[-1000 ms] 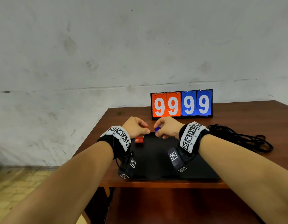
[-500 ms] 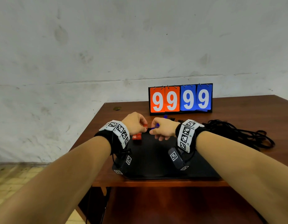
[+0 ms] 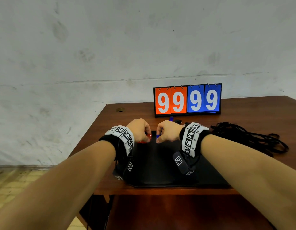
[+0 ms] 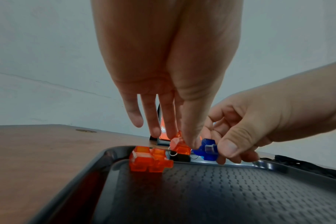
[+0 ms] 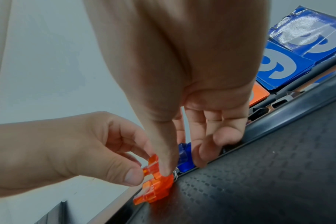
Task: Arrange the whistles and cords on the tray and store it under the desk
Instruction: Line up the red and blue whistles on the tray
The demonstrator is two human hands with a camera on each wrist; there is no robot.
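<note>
My left hand pinches an orange whistle between thumb and fingers, just above the far left corner of the black tray. A second orange whistle lies on the tray in that corner, seen too in the right wrist view. My right hand pinches a blue whistle right beside the held orange one, at the tray's far rim. A pile of black cords lies on the desk right of the tray.
A flip scoreboard reading 99 99 stands at the back of the wooden desk. Another blue whistle and a small black one lie between it and my hands. The wall is close behind.
Both hands have drawn closer together and sunk toward the tray's far left corner, each still holding its whistle. The orange whistle on the tray has not moved.
</note>
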